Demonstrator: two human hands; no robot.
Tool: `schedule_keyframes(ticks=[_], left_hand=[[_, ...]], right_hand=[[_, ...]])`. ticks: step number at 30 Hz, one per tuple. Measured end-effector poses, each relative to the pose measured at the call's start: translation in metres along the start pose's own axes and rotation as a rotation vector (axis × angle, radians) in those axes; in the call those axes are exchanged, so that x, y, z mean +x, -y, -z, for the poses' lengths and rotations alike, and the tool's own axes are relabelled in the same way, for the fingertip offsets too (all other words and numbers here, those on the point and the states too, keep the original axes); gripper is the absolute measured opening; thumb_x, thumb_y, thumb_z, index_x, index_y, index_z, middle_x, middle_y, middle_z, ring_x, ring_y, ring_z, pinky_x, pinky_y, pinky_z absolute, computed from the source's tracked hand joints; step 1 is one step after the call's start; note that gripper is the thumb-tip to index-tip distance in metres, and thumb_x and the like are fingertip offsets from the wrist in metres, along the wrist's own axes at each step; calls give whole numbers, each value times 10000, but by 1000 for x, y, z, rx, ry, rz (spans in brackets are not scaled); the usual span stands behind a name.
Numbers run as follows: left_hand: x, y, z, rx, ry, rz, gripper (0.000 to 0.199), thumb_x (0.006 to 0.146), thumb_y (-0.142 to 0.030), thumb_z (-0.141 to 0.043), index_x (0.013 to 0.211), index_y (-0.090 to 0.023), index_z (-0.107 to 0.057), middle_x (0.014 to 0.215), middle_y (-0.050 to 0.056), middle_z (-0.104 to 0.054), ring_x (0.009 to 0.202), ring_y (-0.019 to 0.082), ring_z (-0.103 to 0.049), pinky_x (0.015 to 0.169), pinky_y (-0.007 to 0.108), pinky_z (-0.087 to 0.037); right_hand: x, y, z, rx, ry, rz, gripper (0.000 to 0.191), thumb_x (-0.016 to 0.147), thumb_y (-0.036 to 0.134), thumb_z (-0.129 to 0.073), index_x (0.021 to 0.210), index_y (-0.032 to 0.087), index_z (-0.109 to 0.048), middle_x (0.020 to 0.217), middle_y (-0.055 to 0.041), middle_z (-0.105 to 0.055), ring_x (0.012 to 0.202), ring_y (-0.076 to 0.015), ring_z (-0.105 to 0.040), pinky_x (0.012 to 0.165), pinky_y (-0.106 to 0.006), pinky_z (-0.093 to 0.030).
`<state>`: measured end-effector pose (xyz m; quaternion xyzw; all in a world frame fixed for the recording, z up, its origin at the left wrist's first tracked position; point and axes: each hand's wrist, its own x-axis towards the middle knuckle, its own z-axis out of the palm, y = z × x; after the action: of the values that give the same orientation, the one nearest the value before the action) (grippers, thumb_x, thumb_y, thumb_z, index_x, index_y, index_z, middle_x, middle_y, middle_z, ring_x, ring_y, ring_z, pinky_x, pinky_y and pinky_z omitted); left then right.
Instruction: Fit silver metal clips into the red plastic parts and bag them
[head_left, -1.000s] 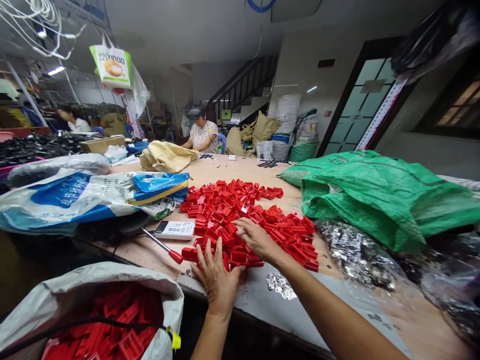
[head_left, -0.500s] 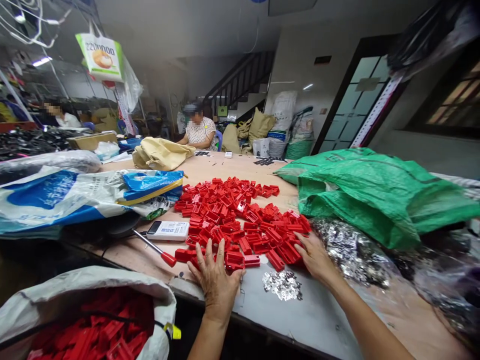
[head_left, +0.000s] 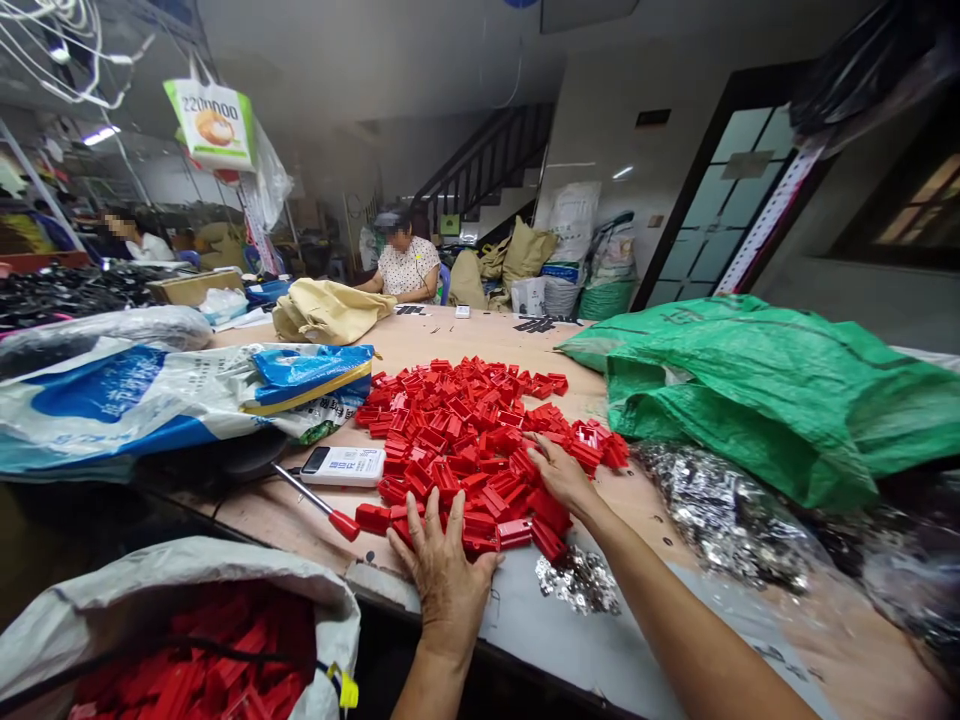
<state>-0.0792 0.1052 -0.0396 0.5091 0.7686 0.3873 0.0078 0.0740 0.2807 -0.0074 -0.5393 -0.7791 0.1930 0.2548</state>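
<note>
A large heap of red plastic parts (head_left: pixel 450 420), small and box-shaped, spreads over the middle of the table. At the heap's near edge my left hand (head_left: pixel 444 570) lies with fingers spread, touching the closest parts. My right hand (head_left: pixel 561 475) rests against the heap's right side, its fingers stretched out over the parts and partly hidden by the hand's own back. Just below it sits a small pile of shiny metal pieces (head_left: pixel 577 582). Left of my left hand lies a rod with a red grip (head_left: pixel 343 524).
A white sack (head_left: pixel 337 590) of red parts stands open at lower left. A white device (head_left: pixel 343 466), a blue-white bag (head_left: pixel 150 400), a green sack (head_left: pixel 750 380) and a plastic bag of metal pieces (head_left: pixel 720 510) surround the heap. A person (head_left: pixel 406 265) sits across the table.
My right hand has moved left and farther in, pushing red parts along the heap's right side toward the middle. My left hand stays at the near edge. The view has shifted slightly.
</note>
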Motion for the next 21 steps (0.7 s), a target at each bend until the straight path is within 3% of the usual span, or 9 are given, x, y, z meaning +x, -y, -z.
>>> schedule_keyframes(ticks=[4,7,10,12,14,16,18,21], left_hand=[[0,1,-1,-52,-26,-3,749,554,-354,-818,1254,-283,-562,1401,142,-456,1381,435,-185,1062,684,50],[0,-1,3,-2,-2,-29,703,618,-360,-778,1274,-268,-545,1411,145,-444,1390,425,-172,1067,689,4],[0,-3,7,69,25,-19,685,648,-398,-754,1284,-266,-537,1419,137,-440,1394,415,-172,1072,685,-27],[0,-3,8,86,23,-5,685,639,-436,-757,1272,-279,-548,1417,122,-448,1390,410,-188,1072,686,-34],[-1,-2,9,88,12,-2,691,626,-462,-763,1263,-295,-552,1417,103,-454,1389,401,-201,1074,686,-47],[-1,-1,9,87,-17,-9,686,629,-466,-762,1260,-303,-550,1411,88,-464,1390,387,-213,1079,682,-56],[-1,-2,9,80,-61,-23,657,646,-449,-757,1253,-299,-555,1394,83,-483,1386,381,-229,1080,684,-53],[-3,-4,7,39,-145,-90,567,688,-382,-741,1220,-274,-579,1364,91,-513,1378,383,-255,1083,687,-50]], right_hand=[[5,46,-9,88,69,91,375,932,299,-424,1280,211,-535,1213,-88,-616,1124,-234,-559,986,-394,-398],[0,78,-15,173,172,196,361,936,298,-436,1277,235,-534,1207,-49,-623,1102,-183,-573,942,-316,-438],[-11,91,-10,270,293,290,318,918,313,-473,1210,255,-586,1156,-3,-646,1036,-155,-600,893,-271,-464],[-20,81,3,346,280,250,321,917,343,-454,1181,232,-600,1097,-18,-662,929,-166,-629,838,-302,-493],[-30,59,20,373,177,144,335,906,383,-448,1144,216,-613,1063,-39,-666,858,-186,-636,782,-330,-512],[-43,30,35,309,44,83,333,878,432,-491,1086,216,-636,1084,-56,-660,967,-226,-612,845,-354,-491],[-58,4,44,194,48,29,394,828,480,-570,1122,224,-623,1115,-83,-644,1033,-266,-587,891,-385,-467],[-77,-16,42,44,121,-48,656,745,546,-657,1302,236,-504,1254,-120,-553,1057,-299,-570,909,-425,-453]])
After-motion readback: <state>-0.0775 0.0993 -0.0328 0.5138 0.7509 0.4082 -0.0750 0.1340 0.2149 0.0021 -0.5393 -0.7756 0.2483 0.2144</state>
